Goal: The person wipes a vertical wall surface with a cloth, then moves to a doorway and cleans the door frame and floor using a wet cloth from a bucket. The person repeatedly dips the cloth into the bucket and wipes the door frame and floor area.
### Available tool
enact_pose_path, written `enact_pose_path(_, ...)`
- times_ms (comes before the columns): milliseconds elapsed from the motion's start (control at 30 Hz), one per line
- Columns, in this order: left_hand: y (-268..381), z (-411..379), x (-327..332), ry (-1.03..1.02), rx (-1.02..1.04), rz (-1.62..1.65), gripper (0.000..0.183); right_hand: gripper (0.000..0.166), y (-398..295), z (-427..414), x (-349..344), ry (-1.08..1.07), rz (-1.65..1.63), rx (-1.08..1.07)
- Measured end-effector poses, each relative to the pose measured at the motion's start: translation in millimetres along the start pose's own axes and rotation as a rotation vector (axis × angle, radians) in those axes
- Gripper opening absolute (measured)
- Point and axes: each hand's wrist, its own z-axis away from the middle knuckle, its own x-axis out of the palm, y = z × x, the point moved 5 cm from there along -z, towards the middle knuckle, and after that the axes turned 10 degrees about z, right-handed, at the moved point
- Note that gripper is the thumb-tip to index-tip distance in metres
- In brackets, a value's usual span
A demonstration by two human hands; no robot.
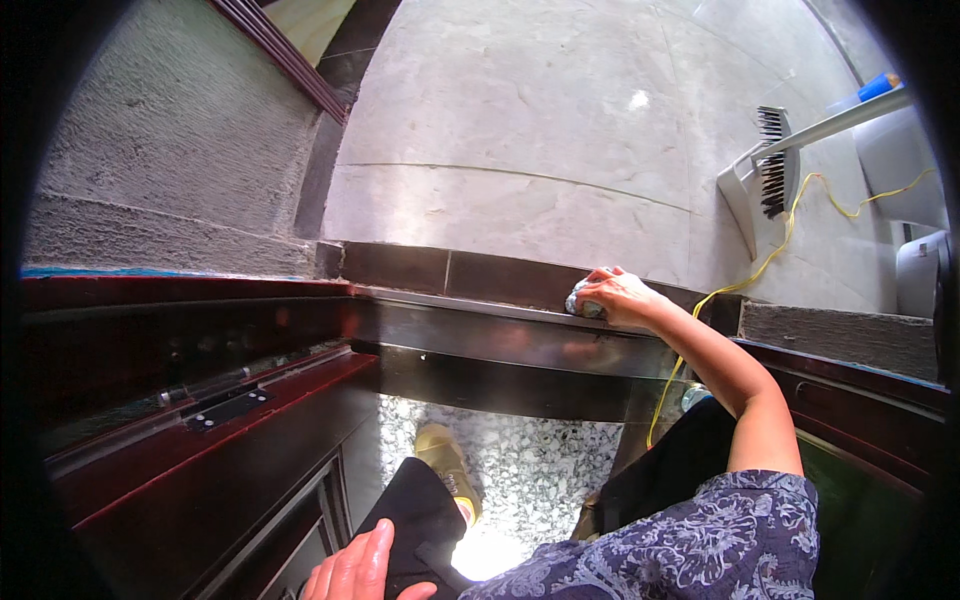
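Observation:
My right hand [621, 294] is stretched out over the doorway threshold, its fingers closed on a crumpled light cloth [583, 300]. The cloth presses against the dark tile strip [517, 281] beside the metal door sill [480, 330]. My left hand [367, 564] is at the bottom edge, fingers spread, over or beside my dark trouser leg; I see nothing in it, though part of it is cut off.
An open dark red door [255, 427] with a hinge stands at left. A yellow cord [772, 255] crosses the threshold at right. A broom [780, 161] and a dustpan [739, 195] stand on the pale tiled floor [525, 112]. Speckled stone floor [532, 457] lies below.

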Motion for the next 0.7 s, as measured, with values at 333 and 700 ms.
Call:
enact_pose_path(333, -5.5, 8.3, 3.5, 0.000, -0.025, -0.018, 0.052, 0.039, 2.2, 35.6, -0.4, 0.110, 0.250, -0.142)
enact_pose_path(700, -5.4, 14.3, 2.5, -0.012, 0.011, -0.011, 0.052, 0.057, 87.8, 73.3, 30.1, 0.284, 0.189, 0.436)
